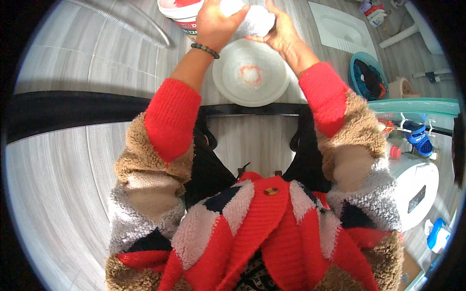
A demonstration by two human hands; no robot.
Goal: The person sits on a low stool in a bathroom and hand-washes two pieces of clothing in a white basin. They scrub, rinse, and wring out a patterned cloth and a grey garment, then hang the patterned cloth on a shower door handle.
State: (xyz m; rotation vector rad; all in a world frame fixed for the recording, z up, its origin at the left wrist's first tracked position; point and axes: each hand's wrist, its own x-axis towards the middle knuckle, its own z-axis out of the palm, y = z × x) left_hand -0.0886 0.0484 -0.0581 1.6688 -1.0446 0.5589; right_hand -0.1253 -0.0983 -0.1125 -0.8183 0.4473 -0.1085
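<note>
A wad of white cloth [257, 22] is held between my two hands at the top of the view, over the far rim of a basin. My left hand [217, 23] is closed on its left end, thumb across it. At the other end, my right hand [287, 38] grips it, with the fingers curved round its outer side. Below them, a translucent whitish basin [223, 85] holds water, and a reddish ring mark shows at its bottom. Beside my left hand stands a white bucket [183, 17] with a printed side and something red inside.
A grey hose [116, 22] lies at far left. A white squat toilet [340, 29] and a blue tub [356, 87] of dark clothes are at far right. A black sill [73, 109] crosses the floor. Blue slippers [418, 139] and a white appliance [412, 194] are nearer, right.
</note>
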